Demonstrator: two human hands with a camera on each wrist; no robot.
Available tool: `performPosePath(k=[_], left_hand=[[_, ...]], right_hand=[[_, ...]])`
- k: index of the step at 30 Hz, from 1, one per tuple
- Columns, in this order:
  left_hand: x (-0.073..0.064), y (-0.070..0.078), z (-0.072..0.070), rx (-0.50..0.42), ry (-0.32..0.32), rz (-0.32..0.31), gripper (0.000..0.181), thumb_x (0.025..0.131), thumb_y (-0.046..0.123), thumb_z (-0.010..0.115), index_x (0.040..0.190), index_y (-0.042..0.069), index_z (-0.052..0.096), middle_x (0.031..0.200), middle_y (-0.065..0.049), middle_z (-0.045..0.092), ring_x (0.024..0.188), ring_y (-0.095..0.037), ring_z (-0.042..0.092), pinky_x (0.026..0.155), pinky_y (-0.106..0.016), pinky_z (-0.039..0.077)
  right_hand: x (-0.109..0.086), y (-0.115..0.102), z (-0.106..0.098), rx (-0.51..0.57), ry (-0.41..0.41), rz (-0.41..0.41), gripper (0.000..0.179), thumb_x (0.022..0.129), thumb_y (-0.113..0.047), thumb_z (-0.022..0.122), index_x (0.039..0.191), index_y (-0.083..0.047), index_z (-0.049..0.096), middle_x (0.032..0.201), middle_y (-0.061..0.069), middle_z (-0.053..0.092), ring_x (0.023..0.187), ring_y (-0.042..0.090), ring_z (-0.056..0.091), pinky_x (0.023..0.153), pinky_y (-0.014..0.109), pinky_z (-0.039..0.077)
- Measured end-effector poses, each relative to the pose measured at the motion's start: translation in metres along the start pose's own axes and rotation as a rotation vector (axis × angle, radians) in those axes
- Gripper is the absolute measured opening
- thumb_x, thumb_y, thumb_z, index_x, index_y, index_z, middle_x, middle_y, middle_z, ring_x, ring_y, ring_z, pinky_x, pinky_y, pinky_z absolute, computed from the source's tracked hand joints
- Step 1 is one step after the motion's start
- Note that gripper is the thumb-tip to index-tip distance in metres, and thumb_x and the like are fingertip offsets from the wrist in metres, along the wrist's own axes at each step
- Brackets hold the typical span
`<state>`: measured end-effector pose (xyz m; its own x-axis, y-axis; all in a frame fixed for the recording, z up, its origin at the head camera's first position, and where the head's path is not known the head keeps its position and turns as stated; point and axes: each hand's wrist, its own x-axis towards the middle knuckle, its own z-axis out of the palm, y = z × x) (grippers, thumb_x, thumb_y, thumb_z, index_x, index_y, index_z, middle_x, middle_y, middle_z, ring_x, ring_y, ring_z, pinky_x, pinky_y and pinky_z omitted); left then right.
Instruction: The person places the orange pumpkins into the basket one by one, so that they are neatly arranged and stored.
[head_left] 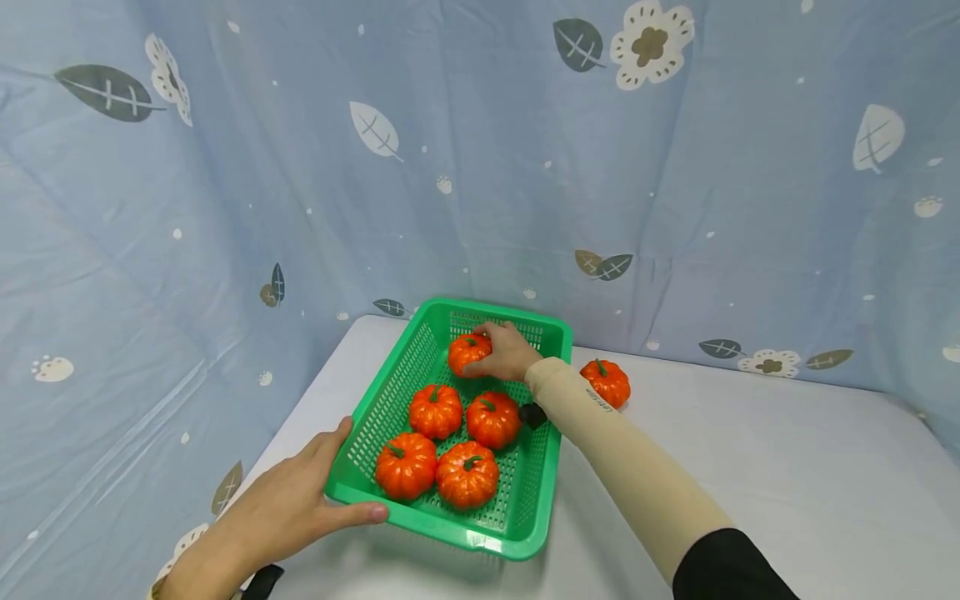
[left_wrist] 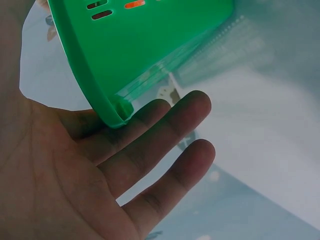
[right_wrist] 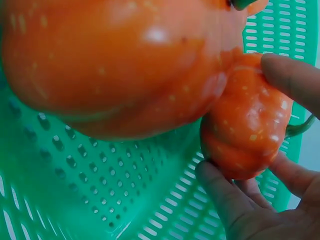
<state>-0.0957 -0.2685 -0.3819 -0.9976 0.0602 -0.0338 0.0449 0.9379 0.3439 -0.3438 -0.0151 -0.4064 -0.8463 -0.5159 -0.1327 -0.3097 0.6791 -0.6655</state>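
My right hand [head_left: 508,354] holds a small orange pumpkin [head_left: 467,353] by its sides at the far end of a green plastic basket [head_left: 551,500]. The right wrist view shows thumb and fingers spread around this pumpkin [right_wrist: 250,120], its green stem pointing toward the palm. Several more pumpkins [head_left: 468,477] with green stems sit in the basket's near and middle part. At the near left corner, my left hand [head_left: 288,500] spans the rim, thumb along the near side. Its fingers [left_wrist: 170,130] stretch out past the basket corner in the left wrist view.
Another pumpkin [head_left: 606,383] lies on the white table [head_left: 787,467] just right of the basket, partly covered by the right forearm. A blue patterned curtain [head_left: 480,167] hangs behind the table and along its left side.
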Motion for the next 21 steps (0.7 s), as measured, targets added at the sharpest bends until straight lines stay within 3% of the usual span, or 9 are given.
performPosePath(k=[8,21], left_hand=[[-0.0005,-0.0005,0.0002,-0.006,0.003,-0.003,0.128,0.068,0.09,0.059,0.157,0.003,0.031,0.149,-0.016,0.049,0.12,-0.036,0.06,0.093,-0.057,0.051],[-0.0014,-0.0017,0.0022,-0.027,0.005,0.0,0.128,0.069,0.09,0.06,0.158,0.003,0.03,0.15,-0.016,0.048,0.122,-0.036,0.059,0.094,-0.057,0.05]], right_hand=[[0.0015,0.0,0.0023,-0.094,-0.061,-0.033,0.072,0.089,-0.032,0.079,0.151,-0.014,0.047,0.149,0.014,0.045,0.135,0.031,0.043,0.105,0.046,0.044],[-0.0044,-0.0019,0.0036,-0.104,-0.069,-0.04,0.071,0.089,-0.026,0.079,0.151,-0.014,0.047,0.143,0.014,0.049,0.123,0.03,0.052,0.1,0.045,0.048]])
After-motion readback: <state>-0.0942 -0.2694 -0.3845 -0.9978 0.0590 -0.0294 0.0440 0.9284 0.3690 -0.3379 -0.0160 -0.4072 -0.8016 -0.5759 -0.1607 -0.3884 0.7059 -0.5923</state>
